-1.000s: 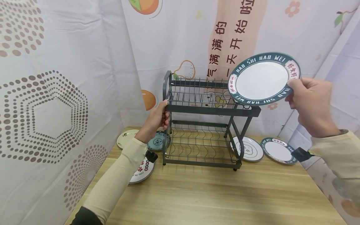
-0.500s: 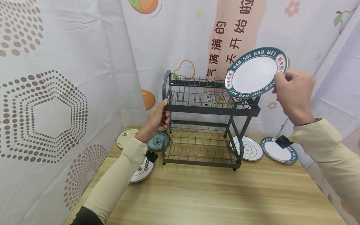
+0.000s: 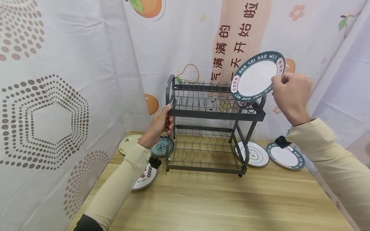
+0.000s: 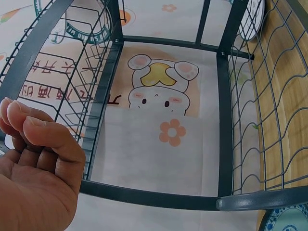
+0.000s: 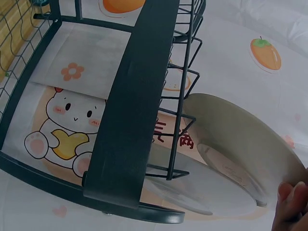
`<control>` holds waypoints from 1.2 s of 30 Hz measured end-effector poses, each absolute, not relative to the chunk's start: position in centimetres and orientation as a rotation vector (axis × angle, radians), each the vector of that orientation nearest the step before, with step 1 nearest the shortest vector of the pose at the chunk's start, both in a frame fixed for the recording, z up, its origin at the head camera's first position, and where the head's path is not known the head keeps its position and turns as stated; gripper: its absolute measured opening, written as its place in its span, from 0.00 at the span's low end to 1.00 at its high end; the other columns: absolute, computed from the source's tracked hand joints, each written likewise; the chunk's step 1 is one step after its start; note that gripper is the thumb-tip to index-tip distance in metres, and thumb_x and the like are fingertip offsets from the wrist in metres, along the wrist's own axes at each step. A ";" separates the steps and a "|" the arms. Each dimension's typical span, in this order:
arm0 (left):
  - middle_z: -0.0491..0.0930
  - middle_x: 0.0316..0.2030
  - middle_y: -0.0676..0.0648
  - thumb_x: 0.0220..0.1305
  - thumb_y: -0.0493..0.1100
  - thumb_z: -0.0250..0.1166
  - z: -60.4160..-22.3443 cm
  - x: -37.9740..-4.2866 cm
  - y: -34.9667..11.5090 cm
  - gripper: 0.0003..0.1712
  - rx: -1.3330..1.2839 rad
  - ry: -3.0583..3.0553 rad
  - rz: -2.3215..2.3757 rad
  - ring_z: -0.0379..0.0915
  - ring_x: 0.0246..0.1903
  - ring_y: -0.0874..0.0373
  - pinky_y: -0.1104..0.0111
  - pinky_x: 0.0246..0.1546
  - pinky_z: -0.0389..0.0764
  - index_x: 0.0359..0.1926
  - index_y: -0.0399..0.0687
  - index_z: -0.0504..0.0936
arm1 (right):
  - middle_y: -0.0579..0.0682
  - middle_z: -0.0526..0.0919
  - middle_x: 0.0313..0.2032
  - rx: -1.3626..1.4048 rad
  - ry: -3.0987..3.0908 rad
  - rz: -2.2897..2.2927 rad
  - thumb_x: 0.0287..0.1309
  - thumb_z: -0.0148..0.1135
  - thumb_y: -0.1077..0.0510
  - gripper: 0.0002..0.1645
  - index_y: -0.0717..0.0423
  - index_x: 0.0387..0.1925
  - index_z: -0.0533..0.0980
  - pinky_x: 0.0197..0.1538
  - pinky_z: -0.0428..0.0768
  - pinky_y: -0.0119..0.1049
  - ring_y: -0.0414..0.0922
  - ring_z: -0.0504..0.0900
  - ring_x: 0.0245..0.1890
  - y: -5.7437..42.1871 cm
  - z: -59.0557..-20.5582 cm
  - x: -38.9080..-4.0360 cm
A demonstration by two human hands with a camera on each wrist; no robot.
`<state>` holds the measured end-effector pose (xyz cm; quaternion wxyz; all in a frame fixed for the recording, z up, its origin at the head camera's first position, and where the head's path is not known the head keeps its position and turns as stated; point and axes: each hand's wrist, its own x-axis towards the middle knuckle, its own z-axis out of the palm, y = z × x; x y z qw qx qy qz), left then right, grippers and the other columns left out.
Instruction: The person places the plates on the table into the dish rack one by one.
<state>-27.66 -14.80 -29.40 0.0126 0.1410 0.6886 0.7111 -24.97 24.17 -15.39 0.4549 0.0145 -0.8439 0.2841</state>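
A two-tier dark metal dish rack [image 3: 216,114] stands on the wooden table. My left hand [image 3: 157,125] grips the left end of its upper tier; the left wrist view shows the curled fingers [image 4: 42,126] at the frame. An oval white plate with a green lettered rim [image 3: 257,77] is pinched at its right edge by my right hand [image 3: 292,96]. This plate is tilted above the right end of the upper tier. Behind it, another plate [image 5: 192,178] stands in that end of the rack, mostly hidden in the head view.
Right of the rack on the table lie a white plate [image 3: 252,154] and a green-rimmed plate [image 3: 286,156]. To the left are a pale yellow plate [image 3: 127,144], a blue-green plate [image 3: 162,147] and a white plate with red print [image 3: 145,179]. Printed curtains [image 3: 190,38] hang behind.
My right hand has moved left with the green-rimmed plate, which has turned more upright over the rack's right end. My left hand keeps its grip on the rack.
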 end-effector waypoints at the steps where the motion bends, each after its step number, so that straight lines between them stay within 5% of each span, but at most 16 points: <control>1: 0.68 0.16 0.49 0.76 0.71 0.46 -29.4 -27.7 -14.8 0.37 0.438 2.149 2.218 0.64 0.13 0.58 0.69 0.15 0.70 0.24 0.45 0.68 | 0.21 0.61 0.08 0.047 -2.073 0.672 0.63 0.50 0.56 0.26 0.60 0.10 0.73 0.37 0.59 0.34 0.36 0.66 0.21 24.0 -15.4 -25.1; 6: 0.68 0.16 0.49 0.76 0.72 0.46 -29.5 -27.7 -14.9 0.38 0.447 2.150 2.226 0.64 0.13 0.58 0.69 0.16 0.70 0.24 0.44 0.68 | 0.41 0.66 0.08 0.153 -2.003 0.528 0.61 0.50 0.60 0.25 0.62 0.08 0.69 0.33 0.58 0.41 0.53 0.67 0.20 23.2 -15.9 -25.7; 10: 0.68 0.16 0.49 0.75 0.72 0.46 -29.5 -27.8 -14.9 0.38 0.450 2.149 2.227 0.64 0.13 0.57 0.69 0.16 0.70 0.25 0.44 0.68 | 0.54 0.67 0.10 0.196 -1.998 0.438 0.61 0.48 0.61 0.24 0.61 0.08 0.68 0.27 0.56 0.45 0.55 0.65 0.17 22.6 -16.4 -26.1; 19: 0.69 0.16 0.48 0.74 0.73 0.47 -29.6 -27.8 -14.9 0.38 0.452 2.154 2.218 0.64 0.13 0.57 0.67 0.17 0.71 0.25 0.44 0.68 | 0.46 0.58 0.08 0.223 -2.060 0.314 0.61 0.48 0.60 0.25 0.55 0.07 0.63 0.20 0.56 0.46 0.55 0.63 0.14 21.0 -17.1 -27.6; 36: 0.68 0.17 0.48 0.72 0.75 0.48 -29.6 -27.8 -14.8 0.39 0.432 2.177 2.200 0.65 0.14 0.56 0.64 0.18 0.72 0.25 0.44 0.68 | 0.51 0.60 0.09 0.180 -2.257 0.208 0.58 0.45 0.60 0.22 0.56 0.08 0.62 0.18 0.56 0.47 0.55 0.63 0.16 20.5 -17.1 -27.8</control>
